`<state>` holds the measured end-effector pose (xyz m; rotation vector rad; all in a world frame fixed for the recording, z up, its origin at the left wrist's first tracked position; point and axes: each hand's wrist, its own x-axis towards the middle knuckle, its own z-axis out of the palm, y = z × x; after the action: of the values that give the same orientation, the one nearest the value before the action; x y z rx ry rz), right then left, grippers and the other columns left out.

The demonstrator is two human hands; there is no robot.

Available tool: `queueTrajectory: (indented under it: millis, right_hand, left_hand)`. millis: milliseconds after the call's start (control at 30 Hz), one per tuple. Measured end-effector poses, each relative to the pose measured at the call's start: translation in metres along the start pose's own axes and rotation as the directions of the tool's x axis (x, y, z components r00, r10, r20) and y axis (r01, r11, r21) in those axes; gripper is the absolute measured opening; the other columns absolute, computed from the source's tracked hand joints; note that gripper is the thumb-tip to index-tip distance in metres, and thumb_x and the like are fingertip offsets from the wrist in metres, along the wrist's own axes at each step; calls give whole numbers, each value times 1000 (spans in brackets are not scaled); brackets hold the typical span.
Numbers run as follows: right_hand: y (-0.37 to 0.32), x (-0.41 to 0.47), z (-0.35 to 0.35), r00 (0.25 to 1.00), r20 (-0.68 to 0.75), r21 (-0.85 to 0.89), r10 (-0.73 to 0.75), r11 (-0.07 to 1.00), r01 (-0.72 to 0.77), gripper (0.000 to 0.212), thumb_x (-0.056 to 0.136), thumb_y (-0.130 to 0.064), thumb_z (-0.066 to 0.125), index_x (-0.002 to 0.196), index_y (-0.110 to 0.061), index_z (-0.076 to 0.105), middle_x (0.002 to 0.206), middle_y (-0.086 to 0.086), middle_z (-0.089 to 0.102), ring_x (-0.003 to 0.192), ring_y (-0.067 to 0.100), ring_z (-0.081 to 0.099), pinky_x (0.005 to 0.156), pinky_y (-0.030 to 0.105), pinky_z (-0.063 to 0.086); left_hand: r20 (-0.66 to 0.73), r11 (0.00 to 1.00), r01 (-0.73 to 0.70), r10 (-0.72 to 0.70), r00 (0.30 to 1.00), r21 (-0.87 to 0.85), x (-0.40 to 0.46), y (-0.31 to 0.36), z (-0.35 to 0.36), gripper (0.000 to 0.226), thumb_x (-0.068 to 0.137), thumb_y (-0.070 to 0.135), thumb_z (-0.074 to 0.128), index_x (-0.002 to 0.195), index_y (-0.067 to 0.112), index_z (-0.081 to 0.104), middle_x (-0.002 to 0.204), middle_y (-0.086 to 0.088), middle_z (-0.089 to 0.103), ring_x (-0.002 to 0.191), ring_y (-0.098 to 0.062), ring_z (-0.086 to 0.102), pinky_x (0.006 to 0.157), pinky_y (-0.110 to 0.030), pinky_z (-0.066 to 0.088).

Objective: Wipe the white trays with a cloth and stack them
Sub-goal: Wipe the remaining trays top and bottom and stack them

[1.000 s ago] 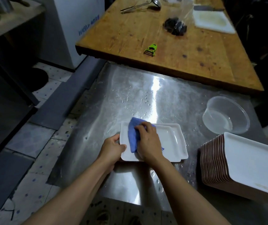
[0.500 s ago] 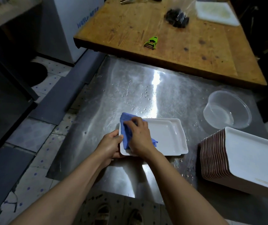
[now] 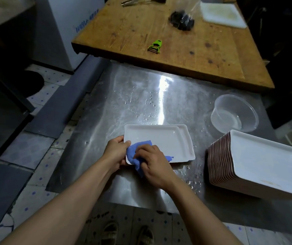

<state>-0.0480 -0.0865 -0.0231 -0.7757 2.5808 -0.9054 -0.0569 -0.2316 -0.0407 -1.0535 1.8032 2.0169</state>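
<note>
A white tray (image 3: 161, 138) lies on a second white tray whose rim (image 3: 186, 131) shows at the right, both on the wet steel table (image 3: 141, 99). My left hand (image 3: 116, 151) grips the top tray's left edge, thumb over the rim. A bunched blue cloth (image 3: 134, 152) is under my right hand (image 3: 152, 160), which holds and presses it on the tray's near left corner. At the right stands a tall, leaning stack of white trays (image 3: 258, 160) with brown undersides.
A clear plastic bowl (image 3: 233, 114) stands behind the stack. A wooden table (image 3: 177, 43) behind carries a green peeler (image 3: 155, 46), a dark bagged item (image 3: 181, 20), a white board (image 3: 221, 13) and metal utensils. Tiled floor and my sandalled feet lie below the steel table's near edge.
My right hand has dragged the blue cloth from the tray's far left corner down to its near left corner. My left hand has kept its grip on the left edge.
</note>
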Motion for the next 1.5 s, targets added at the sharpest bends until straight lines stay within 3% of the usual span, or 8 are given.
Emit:
queueTrajectory:
  millis: [133,333,433,633,800,1033,1367,1500]
  right_hand:
    - [29,-18,-18,995,-66,-122,71,989,-79,51,72,-33,27,90,-7,67,104,7,62,90,29,51,80,41,38]
    - [81,-30,-35,942,-238,-313,238,899,-307,24,88,-12,47,103,-14,64,113,3,57,108,22,46,92,36,33]
    - [90,-18,-38,945,-223,-378,240,872,-311,30,87,-7,51,115,-14,56,126,3,50,113,22,41,92,32,31]
    - [73,19,-47,902,-358,-232,243,912,-338,45,91,-8,47,135,-8,42,142,10,35,123,29,31,103,32,28]
    - [25,22,-33,943,-310,4,122,992,-127,51,74,-5,56,125,-10,54,134,12,40,118,33,33,101,37,31]
    - [-10,4,-43,940,-325,-106,-106,991,75,34,72,-14,47,98,-11,69,113,6,60,100,29,49,79,37,40]
    - [6,-23,-108,904,-428,-338,-23,931,-136,11,82,-11,62,88,-16,70,109,-1,61,100,24,48,69,26,11]
    - [-5,-31,-128,877,-471,-406,-88,905,-128,15,66,7,69,70,-7,68,90,10,64,85,35,57,68,34,35]
  left_hand:
    - [-22,996,-15,17,1000,84,-1,1,2,24,91,2,48,98,22,60,79,-3,66,62,-21,63,46,-27,52]
    - [-37,984,-56,63,997,166,-5,6,7,37,87,-9,48,114,12,62,76,4,63,62,-18,62,51,-28,51]
    - [0,973,-95,97,995,209,-9,12,9,39,85,-12,48,114,11,61,73,3,64,52,-14,61,37,-19,44]
    - [38,966,-187,183,982,179,-20,19,9,43,82,-13,47,102,22,61,69,3,67,50,-15,63,47,-23,47]
    - [80,944,-267,256,963,194,-22,33,12,32,88,-3,51,105,21,61,84,-9,69,75,-29,67,65,-41,53]
    - [25,949,-308,307,951,68,-32,48,7,28,89,-7,48,92,14,65,76,-8,67,58,-17,64,47,-23,53]
    - [17,935,-354,354,935,20,-60,79,-10,38,88,-9,43,79,20,64,55,11,67,44,-5,61,40,-14,45]
    - [11,928,-372,372,928,4,-74,91,-11,34,88,-10,43,88,17,65,69,3,68,57,-16,63,54,-25,48]
